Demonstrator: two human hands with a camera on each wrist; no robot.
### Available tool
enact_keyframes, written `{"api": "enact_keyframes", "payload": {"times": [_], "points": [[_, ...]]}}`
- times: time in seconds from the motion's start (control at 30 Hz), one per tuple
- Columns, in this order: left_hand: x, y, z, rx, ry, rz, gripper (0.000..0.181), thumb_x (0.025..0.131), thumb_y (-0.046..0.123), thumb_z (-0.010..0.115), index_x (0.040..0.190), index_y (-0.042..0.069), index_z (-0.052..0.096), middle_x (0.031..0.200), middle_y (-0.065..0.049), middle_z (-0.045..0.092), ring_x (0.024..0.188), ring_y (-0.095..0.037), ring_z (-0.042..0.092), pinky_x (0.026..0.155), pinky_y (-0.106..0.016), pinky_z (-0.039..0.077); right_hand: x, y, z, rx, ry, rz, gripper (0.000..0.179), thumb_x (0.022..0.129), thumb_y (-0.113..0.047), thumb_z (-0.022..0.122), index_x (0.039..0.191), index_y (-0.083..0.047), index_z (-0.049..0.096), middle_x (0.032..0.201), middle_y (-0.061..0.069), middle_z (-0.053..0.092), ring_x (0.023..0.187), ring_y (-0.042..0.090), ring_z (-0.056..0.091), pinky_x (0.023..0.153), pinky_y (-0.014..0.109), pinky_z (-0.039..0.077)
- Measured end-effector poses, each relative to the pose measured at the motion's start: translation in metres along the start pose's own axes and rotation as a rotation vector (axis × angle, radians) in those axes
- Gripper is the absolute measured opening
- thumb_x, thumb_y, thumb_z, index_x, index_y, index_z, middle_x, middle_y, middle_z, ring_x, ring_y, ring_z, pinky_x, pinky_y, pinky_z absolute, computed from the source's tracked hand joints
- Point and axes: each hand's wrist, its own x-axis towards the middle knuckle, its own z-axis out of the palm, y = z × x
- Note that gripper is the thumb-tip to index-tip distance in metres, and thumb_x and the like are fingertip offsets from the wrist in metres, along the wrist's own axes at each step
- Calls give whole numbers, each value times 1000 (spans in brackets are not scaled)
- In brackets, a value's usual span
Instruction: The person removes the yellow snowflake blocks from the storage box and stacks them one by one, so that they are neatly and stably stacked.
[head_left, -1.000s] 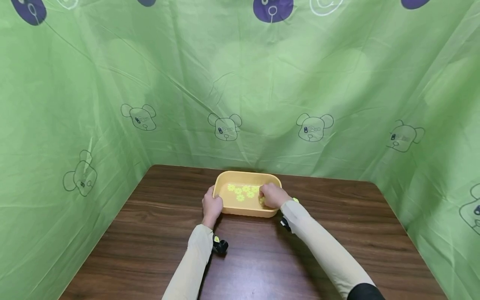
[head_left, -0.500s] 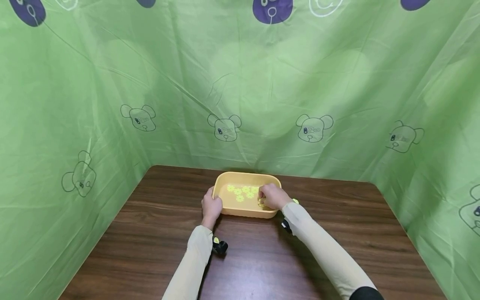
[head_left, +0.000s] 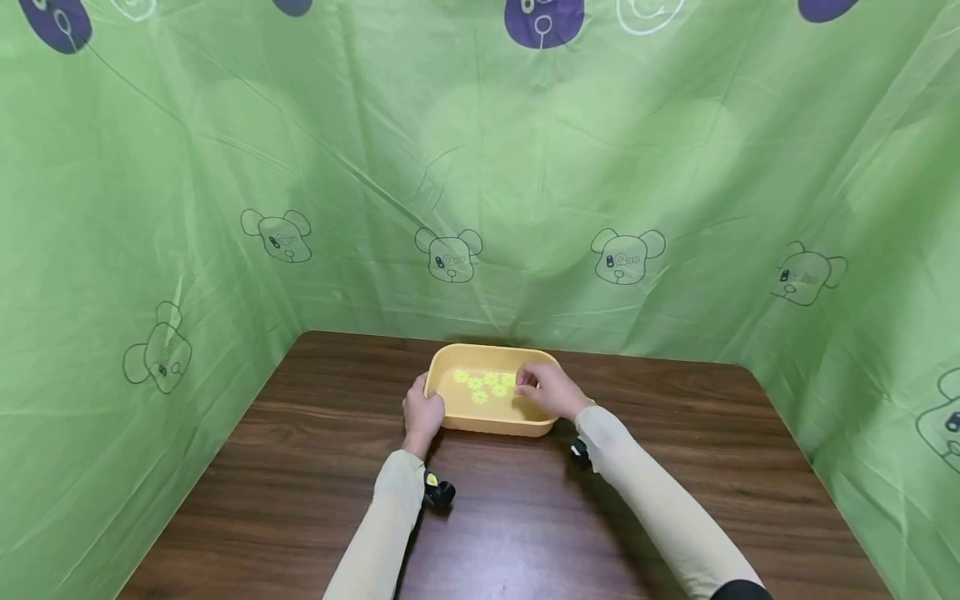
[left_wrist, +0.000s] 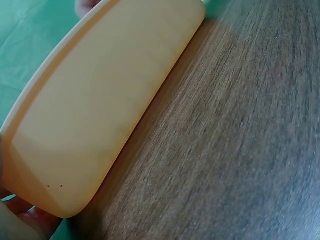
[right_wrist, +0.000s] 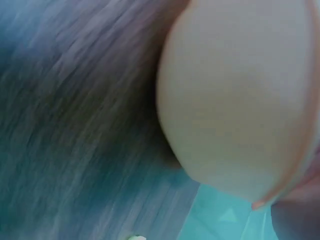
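A yellow-orange plastic tray (head_left: 491, 426) with rounded corners stands near the table's back edge. My left hand (head_left: 423, 411) grips its left end, thumb on the near side. In the left wrist view the tray's long outer wall (left_wrist: 100, 105) fills the upper left, with fingers (left_wrist: 25, 220) at its corner. Several small yellow flower shapes (head_left: 480, 385) lie on the tray floor. Over the tray's right half is my right hand (head_left: 552, 390), fingers curled and fingertips drawn together; a yellow flower appears pinched there, mostly hidden by the fingers. Tray wall (right_wrist: 235, 100) dominates the right wrist view.
The dark wood-grain table (head_left: 495, 517) reaches toward me from the tray. Green curtains (head_left: 540, 167) with bear drawings close in the back and both sides. Each wrist carries a small black camera (head_left: 439, 493).
My right hand has risen slightly and shifted right; the yellow flower seen at its fingertips no longer shows on the tray floor. My left hand keeps its grip and the tray stays put.
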Motion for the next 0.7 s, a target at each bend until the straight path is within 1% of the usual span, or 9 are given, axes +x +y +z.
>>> {"api": "enact_keyframes", "payload": {"times": [0.07, 0.13, 0.2, 0.27, 0.33, 0.43, 0.57, 0.7], "points": [[0, 0, 0, 0, -4, -7, 50, 96, 6, 45, 144, 7, 56, 141, -21, 60, 126, -38, 57, 106, -53, 46, -1, 2, -6, 89, 69, 17, 10, 90, -8, 76, 88, -10, 67, 79, -2, 66, 75, 10, 59, 70, 27, 51], [-1, 0, 0, -2, -6, -15, 50, 95, 6, 45, 144, 8, 56, 141, -21, 59, 127, -38, 57, 106, -53, 47, -2, 4, -14, 143, 136, 48, 9, 90, -10, 76, 95, -8, 69, 81, 0, 68, 76, 12, 61, 71, 27, 52], [-1, 0, 0, -1, -6, -20, 51, 95, 7, 45, 144, 8, 56, 141, -21, 59, 127, -38, 57, 106, -52, 47, -4, 7, -24, 174, 194, 65, 15, 90, -11, 77, 102, -5, 71, 84, 3, 70, 76, 15, 63, 71, 28, 53], [-1, 0, 0, 3, -6, -22, 51, 94, 7, 44, 144, 8, 56, 141, -21, 59, 127, -37, 57, 106, -52, 47, -5, 10, -35, 186, 243, 87, 18, 90, -13, 77, 106, -6, 72, 86, 5, 71, 76, 16, 64, 70, 28, 53], [0, -1, 0, 8, -2, -22, 52, 94, 7, 45, 144, 9, 57, 141, -21, 60, 126, -37, 57, 106, -52, 47, -7, 14, -45, 194, 285, 109, 17, 91, -16, 77, 105, -8, 74, 88, 5, 73, 76, 16, 65, 70, 27, 53], [0, -2, 0, 13, 1, -18, 52, 94, 6, 44, 144, 8, 57, 141, -21, 60, 127, -37, 57, 106, -52, 47, -11, 19, -60, 214, 342, 136, 15, 92, -20, 76, 103, -11, 76, 89, 6, 75, 77, 13, 65, 70, 25, 52], [0, -2, 0, -1, -2, -13, 51, 94, 6, 43, 144, 7, 56, 141, -22, 60, 126, -37, 57, 106, -52, 47, -18, 25, -76, 246, 399, 183, 20, 93, -21, 75, 107, -7, 76, 94, 11, 76, 78, 9, 65, 71, 21, 50], [0, -1, 0, -10, -7, -11, 51, 95, 6, 43, 144, 6, 56, 140, -22, 60, 126, -36, 58, 106, -51, 47, -26, 32, -84, 239, 412, 258, 22, 93, -20, 74, 109, -5, 76, 95, 14, 76, 80, 11, 64, 72, 21, 48]]}}
